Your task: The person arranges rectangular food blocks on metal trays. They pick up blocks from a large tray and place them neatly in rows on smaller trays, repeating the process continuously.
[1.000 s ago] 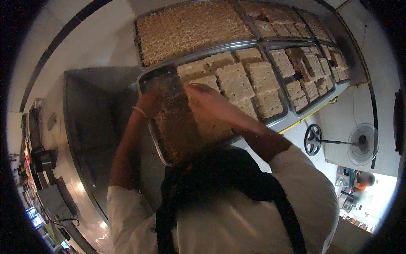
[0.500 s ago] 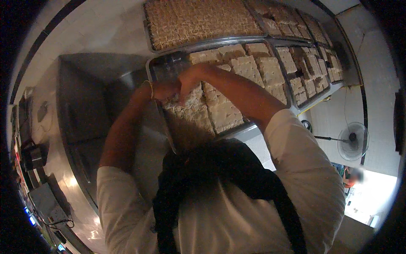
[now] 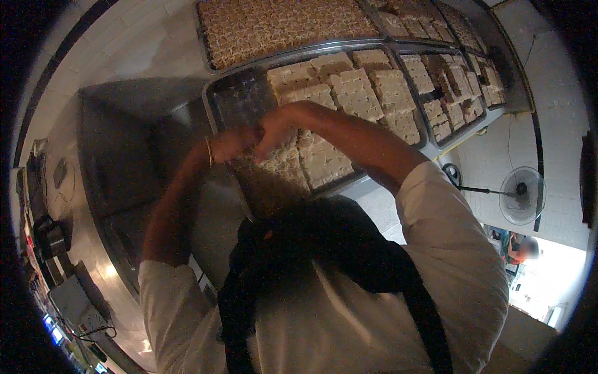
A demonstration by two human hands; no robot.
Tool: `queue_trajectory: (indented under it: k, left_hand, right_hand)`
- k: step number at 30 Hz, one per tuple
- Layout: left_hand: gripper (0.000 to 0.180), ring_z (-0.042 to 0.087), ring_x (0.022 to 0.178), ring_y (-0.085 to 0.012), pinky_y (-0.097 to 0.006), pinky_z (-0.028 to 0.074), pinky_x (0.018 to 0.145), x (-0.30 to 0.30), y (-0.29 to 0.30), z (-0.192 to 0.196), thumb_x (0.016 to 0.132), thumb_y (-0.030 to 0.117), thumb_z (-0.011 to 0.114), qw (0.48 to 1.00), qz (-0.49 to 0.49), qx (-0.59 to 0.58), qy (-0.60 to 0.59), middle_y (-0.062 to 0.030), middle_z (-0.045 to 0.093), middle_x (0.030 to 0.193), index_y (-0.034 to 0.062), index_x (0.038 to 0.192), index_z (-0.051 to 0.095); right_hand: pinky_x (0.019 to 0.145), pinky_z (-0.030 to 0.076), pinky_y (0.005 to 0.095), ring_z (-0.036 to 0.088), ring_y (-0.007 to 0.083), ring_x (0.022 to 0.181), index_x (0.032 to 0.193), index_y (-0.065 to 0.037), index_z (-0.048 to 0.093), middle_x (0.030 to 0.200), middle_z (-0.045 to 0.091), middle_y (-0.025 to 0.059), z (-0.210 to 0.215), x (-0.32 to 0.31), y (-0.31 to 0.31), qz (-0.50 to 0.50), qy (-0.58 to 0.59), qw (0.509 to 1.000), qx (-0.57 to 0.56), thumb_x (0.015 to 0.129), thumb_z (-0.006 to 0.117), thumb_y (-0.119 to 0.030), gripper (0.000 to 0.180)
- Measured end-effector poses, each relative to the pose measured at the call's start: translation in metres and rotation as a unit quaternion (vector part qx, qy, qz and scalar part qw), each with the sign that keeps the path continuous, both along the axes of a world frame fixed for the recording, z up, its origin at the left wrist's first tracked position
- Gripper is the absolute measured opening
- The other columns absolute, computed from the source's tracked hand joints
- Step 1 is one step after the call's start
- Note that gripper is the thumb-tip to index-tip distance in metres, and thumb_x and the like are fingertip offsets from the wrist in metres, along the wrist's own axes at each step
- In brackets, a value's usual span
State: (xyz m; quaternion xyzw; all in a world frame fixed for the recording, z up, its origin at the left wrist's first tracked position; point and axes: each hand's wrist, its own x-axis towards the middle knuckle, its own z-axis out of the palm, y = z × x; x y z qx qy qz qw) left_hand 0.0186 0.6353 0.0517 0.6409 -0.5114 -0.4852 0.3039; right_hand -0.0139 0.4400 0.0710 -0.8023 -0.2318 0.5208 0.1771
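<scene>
My left hand (image 3: 235, 144), with a thin band at its wrist, and my right hand (image 3: 275, 128) meet over the left side of a metal tray (image 3: 209, 100). Motion blurs both, and whatever may lie between their fingers is hidden. Under and beside them are pale, flat rectangular slabs (image 3: 356, 93) of a baked or pressed food, in stacks with small holes on top. Close below my hands lies a rougher slab (image 3: 277, 168) with a stringy, crumbly surface, partly in shadow. The tray's back left corner shows bare dark metal.
Behind stands another tray (image 3: 207, 61) filled with a brown, crinkly layer (image 3: 286, 25). More trays of cut slabs (image 3: 445, 93) continue to the right. A deep metal basin (image 3: 118, 149) is at the left. A fan (image 3: 522, 194) and another person (image 3: 520, 249) appear at the far right.
My two hands stay together and have shifted slightly left relative to the tray, uncovering more of the slabs and bare metal behind them. The view has tilted a little.
</scene>
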Motion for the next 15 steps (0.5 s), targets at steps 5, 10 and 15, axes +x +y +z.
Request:
queue_trajectory:
  k: [5,10,15]
  left_hand:
    - [0.054,0.061,0.127,-0.0349,-0.043,0.046,0.109,-0.075,0.008,0.041,0.106,0.041,0.047,0.948,0.296,0.101,-0.058,-0.0242,0.065,0.134,-0.0035,0.135,0.057]
    - [0.059,0.06,0.127,-0.0395,-0.046,0.046,0.108,-0.102,0.006,0.062,0.102,0.044,0.053,0.944,0.315,0.085,-0.048,-0.026,0.062,0.136,-0.0026,0.138,0.053]
    - [0.065,0.06,0.12,-0.0461,-0.05,0.049,0.103,-0.125,0.004,0.053,0.093,0.043,0.066,0.937,0.313,0.049,-0.149,-0.027,0.063,0.127,-0.0014,0.137,0.05]
  right_hand:
    - [0.093,0.054,0.0442,0.071,0.0324,0.104,0.122,-0.005,0.072,0.114,0.075,0.0169,0.017,-0.033,-0.001,-0.027,-0.052,0.998,0.039,0.071,0.08,-0.068,0.081]
    - [0.086,0.058,0.0453,0.073,0.0324,0.095,0.114,-0.007,0.075,0.104,0.077,0.0148,0.042,-0.067,0.0,-0.04,-0.13,0.983,0.125,0.07,0.078,-0.071,0.078]
    - [0.093,0.056,0.0475,0.071,0.0392,0.103,0.117,-0.002,0.071,0.108,0.074,0.0226,0.042,-0.095,-0.006,-0.013,-0.247,0.965,0.09,0.072,0.08,-0.06,0.074]
